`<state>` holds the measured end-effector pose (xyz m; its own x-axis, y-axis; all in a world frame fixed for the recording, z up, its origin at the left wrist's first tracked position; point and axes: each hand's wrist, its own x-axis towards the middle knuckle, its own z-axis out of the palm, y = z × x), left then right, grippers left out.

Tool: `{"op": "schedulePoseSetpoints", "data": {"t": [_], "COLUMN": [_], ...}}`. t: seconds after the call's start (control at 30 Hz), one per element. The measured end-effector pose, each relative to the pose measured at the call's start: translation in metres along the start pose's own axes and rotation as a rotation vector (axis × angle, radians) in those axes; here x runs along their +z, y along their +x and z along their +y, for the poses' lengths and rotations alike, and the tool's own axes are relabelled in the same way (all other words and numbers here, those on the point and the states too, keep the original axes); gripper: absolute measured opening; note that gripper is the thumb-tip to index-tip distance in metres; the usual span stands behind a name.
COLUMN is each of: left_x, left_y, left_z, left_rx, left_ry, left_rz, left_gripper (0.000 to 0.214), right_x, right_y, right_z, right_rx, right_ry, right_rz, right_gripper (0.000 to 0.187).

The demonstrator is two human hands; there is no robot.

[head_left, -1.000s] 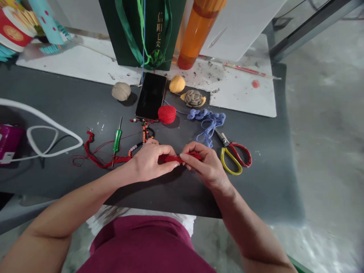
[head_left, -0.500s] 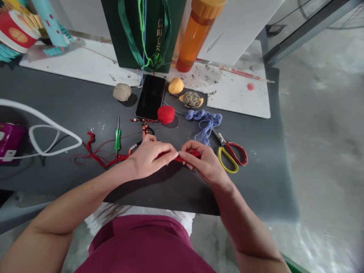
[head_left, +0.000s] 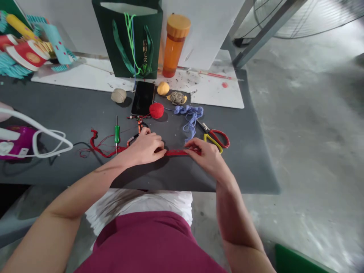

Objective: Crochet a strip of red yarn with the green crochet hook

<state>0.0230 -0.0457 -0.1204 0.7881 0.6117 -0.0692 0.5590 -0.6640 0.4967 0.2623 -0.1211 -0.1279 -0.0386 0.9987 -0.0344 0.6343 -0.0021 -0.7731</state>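
A narrow red yarn strip stretches low over the dark table between my hands. My left hand is closed on it, thumb against bent fingers. My right hand pinches the strip near its right end, which the fingers partly hide. Beyond my left wrist, loose red yarn trails leftward, passing a green-handled tool with a thin metal shaft. A beaded bracelet lies just behind my left hand. Scissors with red and yellow handles and crocheted blue yarn lie behind my right hand.
Behind my hands are a red yarn ball, a phone, yellow and beige balls, and a crocheted flower. A green bag and orange bottle stand farther back. A white cable loops at left.
My hands have moved apart, uncovering a straight length of the red strip between them. The camera view has shifted, showing more of the bag, bottle and floor.
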Motion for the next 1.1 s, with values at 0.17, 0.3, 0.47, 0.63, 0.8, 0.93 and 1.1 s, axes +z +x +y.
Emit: {"op": "schedulePoseSetpoints", "data": {"t": [0.17,0.3,0.47,0.63,0.8,0.93,1.1], "left_x": [0.002,0.004,0.041,0.073,0.072,0.071,0.075], "left_y": [-0.003,-0.018,-0.042,-0.049,-0.049,-0.048,-0.048], "left_z": [0.000,0.016,0.045,0.051,0.053,0.054,0.054], "left_rx": [0.005,0.012,0.171,0.046,0.036,0.040,0.031], "left_ry": [0.112,0.255,0.247,0.340,0.362,0.373,0.375], "left_rz": [0.058,0.189,0.169,0.085,0.075,0.065,0.103], "left_gripper": [0.028,0.025,0.049,0.063,0.065,0.067,0.067], "right_x": [0.020,0.036,0.054,0.061,0.047,0.040,0.044], "right_y": [-0.024,-0.050,-0.073,-0.085,-0.100,-0.104,-0.101], "right_z": [0.010,0.002,-0.002,0.009,0.033,0.048,0.054], "right_rx": [-0.159,-0.232,-0.282,-0.181,-0.137,-0.187,-0.267], "right_ry": [-0.303,-0.442,-0.506,-0.567,-0.579,-0.549,-0.609], "right_rz": [0.361,0.549,0.366,0.223,0.323,0.478,0.545], "right_gripper": [0.012,0.018,0.038,0.051,0.049,0.039,0.031]}}
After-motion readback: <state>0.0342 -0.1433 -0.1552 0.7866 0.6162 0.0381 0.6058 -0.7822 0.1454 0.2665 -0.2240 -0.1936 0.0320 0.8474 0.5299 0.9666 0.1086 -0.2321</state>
